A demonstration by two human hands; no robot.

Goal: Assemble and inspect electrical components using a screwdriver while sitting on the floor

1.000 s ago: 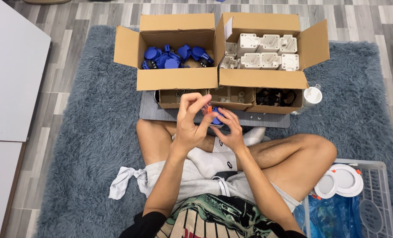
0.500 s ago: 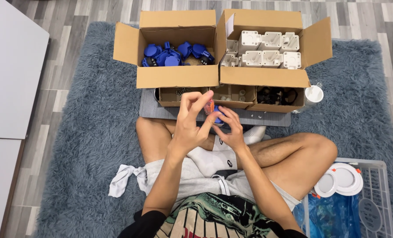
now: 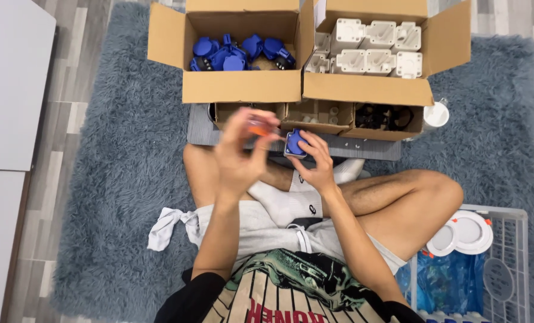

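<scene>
Head view: assembly step. Right hand grips blue cap; left hand pinches small orange part, blurred. Next, presumably, precise alignment.

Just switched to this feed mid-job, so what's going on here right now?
A person sits cross-legged on a grey rug, working over their lap. The right hand holds a blue part. The left hand, blurred, pinches a small orange piece beside it. In front stand two open boxes: the left box holds more blue parts, the right box holds white housings. Smaller trays sit below them.
</scene>
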